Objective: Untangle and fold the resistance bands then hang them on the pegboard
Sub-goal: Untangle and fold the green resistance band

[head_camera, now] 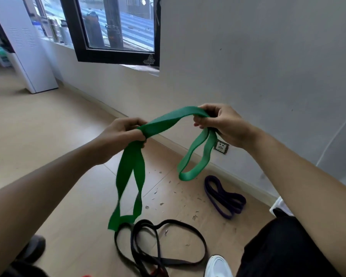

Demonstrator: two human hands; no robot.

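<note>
A wide green resistance band stretches between my two hands at chest height. My left hand grips it at the left, and a long twisted loop hangs from that hand almost to the floor. My right hand pinches it at the right, with a shorter loop dangling below. On the floor lie a tangle of black bands near my feet and a folded purple band by the wall. No pegboard is in view.
A grey wall with a power socket and a skirting board runs along the right. A dark-framed window is ahead, a white cabinet at far left. My white shoe stands on the tiled floor with small debris.
</note>
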